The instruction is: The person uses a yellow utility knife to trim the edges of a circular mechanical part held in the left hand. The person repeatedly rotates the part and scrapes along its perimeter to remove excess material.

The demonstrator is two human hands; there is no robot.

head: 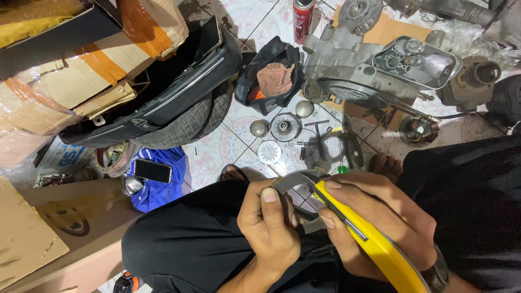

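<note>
Left hand [269, 227] gripping curved grey part [296, 180]; right hand [374, 225] closing around yellow-handled knife [374, 244], whose blade is risking slipping toward the near left thumb.

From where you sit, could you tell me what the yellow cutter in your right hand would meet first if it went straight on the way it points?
The curved grey metal strip pinched by the left hand: the yellow cutter in the right hand already points into it, seemingly touching, though depth is unclear.
</note>
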